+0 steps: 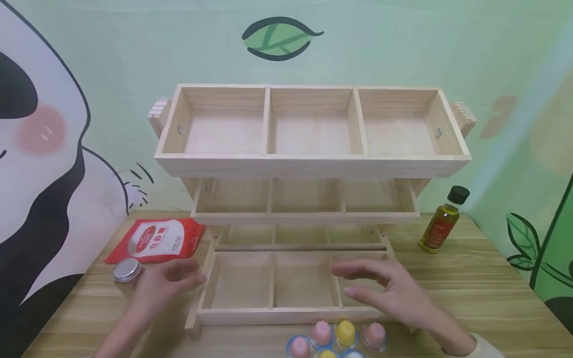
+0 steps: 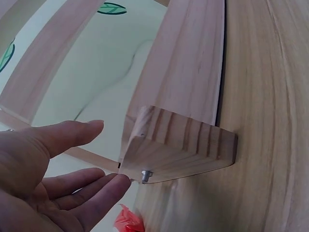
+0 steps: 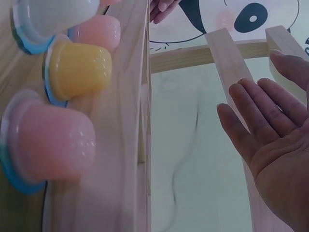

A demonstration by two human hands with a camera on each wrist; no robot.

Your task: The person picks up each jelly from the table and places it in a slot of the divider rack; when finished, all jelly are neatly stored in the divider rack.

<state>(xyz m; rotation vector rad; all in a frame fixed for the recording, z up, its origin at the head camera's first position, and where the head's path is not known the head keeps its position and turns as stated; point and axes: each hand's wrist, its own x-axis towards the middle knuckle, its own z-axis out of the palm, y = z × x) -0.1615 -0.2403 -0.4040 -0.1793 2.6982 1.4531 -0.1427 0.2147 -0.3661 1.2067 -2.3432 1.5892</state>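
A tiered wooden rack point(image 1: 286, 166) with trays split into three compartments stands in the middle. Beside its lower left corner is my left hand point(image 1: 156, 288), holding nothing, thumb and fingers apart. In the left wrist view those fingertips come near the end of a wooden foot point(image 2: 178, 140) with a bolt. My right hand point(image 1: 389, 291) hovers over the right compartment of the bottom tray point(image 1: 291, 315), empty, with its fingers extended in the right wrist view. Several jelly cups, one of them yellow point(image 1: 345, 333), sit in front of that tray.
A red and white packet point(image 1: 156, 241) lies to the left on the wooden table point(image 1: 483, 298). A jar with a silver lid point(image 1: 127, 270) stands behind my left wrist. On the right is a small oil bottle point(image 1: 440, 226) with a black cap.
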